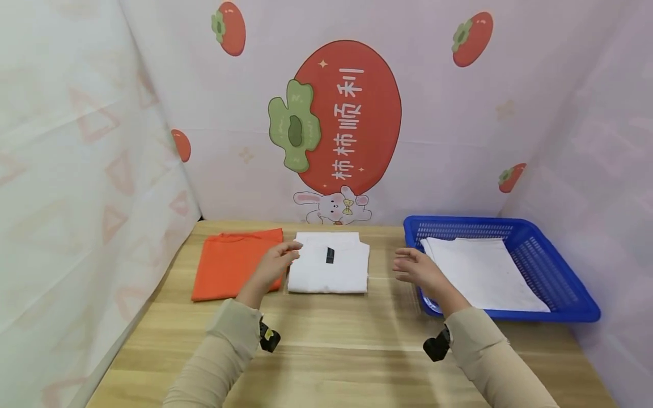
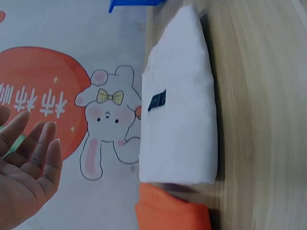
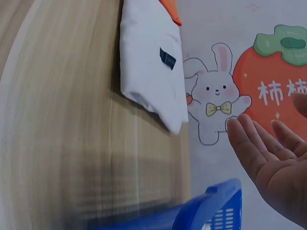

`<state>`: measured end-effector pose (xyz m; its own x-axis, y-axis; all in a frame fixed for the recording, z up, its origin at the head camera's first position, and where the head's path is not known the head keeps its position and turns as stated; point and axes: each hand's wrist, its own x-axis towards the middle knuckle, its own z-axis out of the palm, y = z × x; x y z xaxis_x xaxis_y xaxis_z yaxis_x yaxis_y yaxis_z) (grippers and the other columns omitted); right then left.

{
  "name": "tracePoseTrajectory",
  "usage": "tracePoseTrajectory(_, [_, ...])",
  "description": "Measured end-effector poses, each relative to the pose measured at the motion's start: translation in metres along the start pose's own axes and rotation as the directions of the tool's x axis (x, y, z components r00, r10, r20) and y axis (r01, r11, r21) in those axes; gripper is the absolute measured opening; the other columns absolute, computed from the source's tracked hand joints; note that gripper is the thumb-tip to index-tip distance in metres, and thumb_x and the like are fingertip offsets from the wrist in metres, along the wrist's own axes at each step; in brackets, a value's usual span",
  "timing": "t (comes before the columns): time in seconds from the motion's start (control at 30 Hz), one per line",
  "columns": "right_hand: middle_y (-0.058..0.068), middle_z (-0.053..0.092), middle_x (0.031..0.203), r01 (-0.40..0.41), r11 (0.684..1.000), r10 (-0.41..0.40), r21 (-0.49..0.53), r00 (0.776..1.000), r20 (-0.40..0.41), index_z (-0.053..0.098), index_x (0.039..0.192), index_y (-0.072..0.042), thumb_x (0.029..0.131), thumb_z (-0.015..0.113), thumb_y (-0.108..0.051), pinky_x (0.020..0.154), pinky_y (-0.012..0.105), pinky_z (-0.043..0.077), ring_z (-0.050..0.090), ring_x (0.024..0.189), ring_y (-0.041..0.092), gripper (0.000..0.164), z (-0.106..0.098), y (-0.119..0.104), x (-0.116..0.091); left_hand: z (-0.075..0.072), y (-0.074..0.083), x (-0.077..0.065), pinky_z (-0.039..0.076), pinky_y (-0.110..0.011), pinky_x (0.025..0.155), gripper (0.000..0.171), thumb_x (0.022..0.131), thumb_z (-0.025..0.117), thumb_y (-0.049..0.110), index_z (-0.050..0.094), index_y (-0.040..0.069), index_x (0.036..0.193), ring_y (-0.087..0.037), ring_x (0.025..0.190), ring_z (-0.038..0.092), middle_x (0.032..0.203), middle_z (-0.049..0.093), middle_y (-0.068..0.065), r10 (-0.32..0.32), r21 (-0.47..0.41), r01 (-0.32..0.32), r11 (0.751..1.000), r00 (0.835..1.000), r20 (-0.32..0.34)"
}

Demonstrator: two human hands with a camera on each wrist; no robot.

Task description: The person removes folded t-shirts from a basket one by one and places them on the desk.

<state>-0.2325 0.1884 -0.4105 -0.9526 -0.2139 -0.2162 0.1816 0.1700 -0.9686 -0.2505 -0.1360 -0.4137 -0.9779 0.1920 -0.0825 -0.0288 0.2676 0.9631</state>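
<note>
A folded white garment (image 1: 329, 277) with a small dark label lies mid-table; it is probably a shirt, though its kind is not plain. Left of it rests a folded orange shirt (image 1: 224, 269), its neckline toward the back. My left hand (image 1: 275, 263) hovers over the gap between the two, fingers loosely bent and holding nothing. To the right, my right hand (image 1: 418, 272) is raised beside the near left rim of the blue basket (image 1: 561, 272), also holding nothing. Inside the basket is a flat piece of white cloth (image 1: 479, 272). Both wrist views show the palms bare.
The wooden table (image 1: 336, 351) runs toward me, with bare wood in front of the garments. A printed backdrop (image 1: 439, 170) with persimmons and a rabbit stands behind, and cloth walls close in both sides. Black wrist cameras sit at each cuff.
</note>
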Motion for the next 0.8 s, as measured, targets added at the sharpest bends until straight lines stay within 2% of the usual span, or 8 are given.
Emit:
tracePoseTrajectory(0.17, [0.03, 0.031, 0.126, 0.001, 0.999, -0.002, -0.032, 1.0, -0.012, 0.022, 0.13, 0.008, 0.09, 0.047, -0.019, 0.084, 0.038, 0.04, 0.037, 0.111, 0.039, 0.054, -0.022, 0.01, -0.01, 0.032, 0.008, 0.008, 0.036, -0.04, 0.087, 0.027, 0.086, 0.048, 0.013, 0.055, 0.005, 0.112, -0.028, 0.101, 0.048, 0.117, 0.049, -0.013, 0.009, -0.027, -0.008, 1.0, 0.999, 0.036])
tracePoseTrajectory(0.3, [0.031, 0.032, 0.124, 0.028, 0.997, -0.031, -0.069, 0.999, -0.036, 0.021, 0.13, 0.009, 0.09, 0.047, -0.022, 0.083, 0.038, 0.041, 0.042, 0.108, 0.037, 0.057, -0.042, 0.019, -0.021, 0.054, 0.01, 0.014, 0.037, -0.039, 0.087, 0.027, 0.087, 0.048, 0.013, 0.055, 0.004, 0.111, -0.026, 0.101, 0.049, 0.112, 0.052, -0.01, 0.03, -0.05, -0.026, 0.998, 0.995, 0.091])
tracePoseTrajectory(0.4, [0.034, 0.033, 0.12, 0.045, 0.997, -0.05, -0.069, 0.996, -0.073, 0.02, 0.129, 0.012, 0.09, 0.046, -0.022, 0.081, 0.037, 0.043, 0.05, 0.1, 0.027, 0.057, -0.058, 0.023, -0.03, 0.069, 0.01, 0.018, 0.039, -0.037, 0.085, 0.027, 0.087, 0.048, 0.013, 0.055, 0.003, 0.111, -0.025, 0.101, 0.05, 0.112, 0.053, -0.01, 0.048, -0.056, -0.041, 0.998, 0.99, 0.132])
tracePoseTrajectory(0.53, [0.035, 0.03, 0.123, 0.035, 0.996, -0.045, -0.084, 0.992, -0.12, 0.018, 0.129, 0.012, 0.091, 0.044, -0.023, 0.08, 0.034, 0.043, 0.052, 0.092, 0.009, 0.058, -0.08, 0.029, -0.041, 0.086, 0.01, 0.023, 0.04, -0.034, 0.084, 0.028, 0.087, 0.047, 0.014, 0.054, 0.004, 0.112, -0.022, 0.1, 0.05, 0.113, 0.053, -0.008, 0.055, -0.038, -0.048, 0.998, 0.979, 0.194])
tracePoseTrajectory(0.6, [0.035, 0.028, 0.124, 0.02, 0.994, -0.036, -0.109, 0.989, -0.144, 0.018, 0.129, 0.012, 0.091, 0.043, -0.025, 0.08, 0.033, 0.043, 0.052, 0.092, 0.006, 0.059, -0.09, 0.032, -0.046, 0.094, 0.011, 0.025, 0.04, -0.032, 0.083, 0.028, 0.087, 0.047, 0.014, 0.054, 0.005, 0.113, -0.021, 0.099, 0.051, 0.113, 0.053, -0.008, 0.062, -0.035, -0.055, 0.998, 0.972, 0.227])
tracePoseTrajectory(0.67, [0.034, 0.027, 0.125, -0.005, 0.991, -0.018, -0.134, 0.985, -0.169, 0.017, 0.13, 0.011, 0.091, 0.044, -0.026, 0.08, 0.032, 0.044, 0.051, 0.091, 0.005, 0.06, -0.099, 0.036, -0.05, 0.1, 0.018, 0.023, 0.04, -0.034, 0.083, 0.028, 0.088, 0.047, 0.013, 0.054, 0.003, 0.113, -0.022, 0.099, 0.051, 0.112, 0.053, -0.01, 0.067, -0.034, -0.061, 0.998, 0.964, 0.259])
tracePoseTrajectory(0.7, [0.034, 0.027, 0.125, -0.018, 0.989, -0.009, -0.148, 0.983, -0.182, 0.017, 0.13, 0.012, 0.091, 0.043, -0.027, 0.08, 0.032, 0.044, 0.052, 0.093, 0.009, 0.061, -0.103, 0.038, -0.051, 0.102, 0.023, 0.021, 0.04, -0.033, 0.083, 0.028, 0.088, 0.047, 0.013, 0.053, 0.002, 0.113, -0.023, 0.099, 0.051, 0.112, 0.053, -0.01, 0.073, -0.032, -0.066, 0.997, 0.959, 0.275])
tracePoseTrajectory(0.8, [0.034, 0.027, 0.125, -0.061, 0.981, 0.021, -0.184, 0.976, -0.216, 0.016, 0.131, 0.012, 0.09, 0.043, -0.029, 0.079, 0.032, 0.044, 0.052, 0.094, 0.011, 0.064, -0.115, 0.044, -0.056, 0.113, 0.025, 0.024, 0.04, -0.034, 0.083, 0.029, 0.088, 0.047, 0.014, 0.053, 0.002, 0.114, -0.022, 0.099, 0.05, 0.113, 0.052, -0.012, 0.074, -0.03, -0.068, 0.997, 0.947, 0.314])
